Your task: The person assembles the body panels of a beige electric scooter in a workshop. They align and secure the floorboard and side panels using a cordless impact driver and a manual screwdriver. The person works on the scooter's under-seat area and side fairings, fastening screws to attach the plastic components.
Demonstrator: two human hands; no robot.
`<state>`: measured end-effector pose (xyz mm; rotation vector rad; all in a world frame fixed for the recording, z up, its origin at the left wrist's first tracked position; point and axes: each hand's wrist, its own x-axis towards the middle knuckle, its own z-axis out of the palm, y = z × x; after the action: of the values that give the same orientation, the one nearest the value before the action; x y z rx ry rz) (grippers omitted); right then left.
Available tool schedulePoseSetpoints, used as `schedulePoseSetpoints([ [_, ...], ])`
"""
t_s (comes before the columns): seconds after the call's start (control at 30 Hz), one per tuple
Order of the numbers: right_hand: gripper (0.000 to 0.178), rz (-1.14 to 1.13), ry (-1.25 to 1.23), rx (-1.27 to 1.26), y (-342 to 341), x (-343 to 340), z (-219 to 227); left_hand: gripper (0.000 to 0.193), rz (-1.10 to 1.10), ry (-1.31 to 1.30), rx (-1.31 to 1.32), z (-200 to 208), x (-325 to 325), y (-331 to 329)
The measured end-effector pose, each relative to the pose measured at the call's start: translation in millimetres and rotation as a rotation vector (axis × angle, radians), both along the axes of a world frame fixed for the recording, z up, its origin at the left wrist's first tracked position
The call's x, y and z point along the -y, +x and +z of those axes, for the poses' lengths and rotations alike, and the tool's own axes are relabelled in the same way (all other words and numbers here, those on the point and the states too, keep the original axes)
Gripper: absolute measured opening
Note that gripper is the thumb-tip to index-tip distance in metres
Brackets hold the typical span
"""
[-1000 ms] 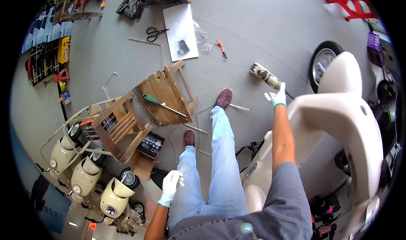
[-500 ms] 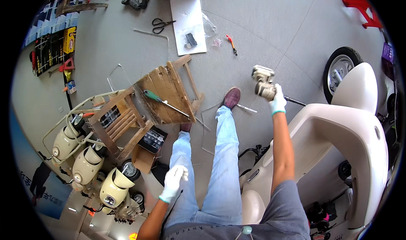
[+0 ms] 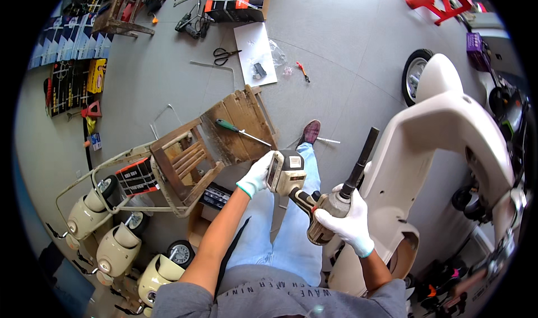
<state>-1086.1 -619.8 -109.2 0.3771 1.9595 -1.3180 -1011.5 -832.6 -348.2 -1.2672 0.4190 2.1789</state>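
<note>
- the left hand (image 3: pixel 258 175), in a white glove, is at the battery end of a power tool (image 3: pixel 304 199); its fingers are drawn in against the battery (image 3: pixel 291 164), though the tips are partly hidden behind it.
- the right hand (image 3: pixel 350 223), also gloved, is wrapped around the tool's head, the thumb lying across the grey and tan casing; these fingers are closed on it.
- the power tool is in front of the person's jeans (image 3: pixel 297 228), held in both hands above the floor (image 3: pixel 347 54); its long dark socket (image 3: pixel 361 158) points away from the body, tilted a little to the right.
- left of the tool is a wooden chair (image 3: pixel 228 112), with a green-handled screwdriver (image 3: pixel 228 126) lying across its planks.
- farther off, black scissors (image 3: pixel 221 56) lie on the floor, their tips at the edge of a white sheet (image 3: pixel 249 40) that carries a small dark block (image 3: pixel 259 70).
- a small red and black tool (image 3: pixel 302 70) lies on the floor to the right of the sheet.
- on the person's right stands a large cream scooter shell (image 3: pixel 476 113), a wheel (image 3: pixel 416 74) near its far end.
- cream scooters (image 3: pixel 119 248) stand in a row at the lower left.
</note>
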Motion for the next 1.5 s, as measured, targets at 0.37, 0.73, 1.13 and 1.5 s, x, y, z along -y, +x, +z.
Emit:
schedulePoseSetpoints([
  [0.37,0.058,-0.06,-0.138,-0.646,172,29,65,0.06,-0.29,0.102,-0.342,120,21,31],
  [0.73,0.047,-0.601,-0.257,-0.935,266,8,61,0.031,-0.832,0.196,-0.548,200,-63,72],
  [1.13,0.046,-1.188,-0.335,-0.514,457,-82,49,0.027,-1.024,0.224,-0.388,238,-295,47],
  [1.5,0.052,-0.698,0.488,-0.423,502,-158,51,0.029,-1.477,0.192,-0.542,250,-424,105],
])
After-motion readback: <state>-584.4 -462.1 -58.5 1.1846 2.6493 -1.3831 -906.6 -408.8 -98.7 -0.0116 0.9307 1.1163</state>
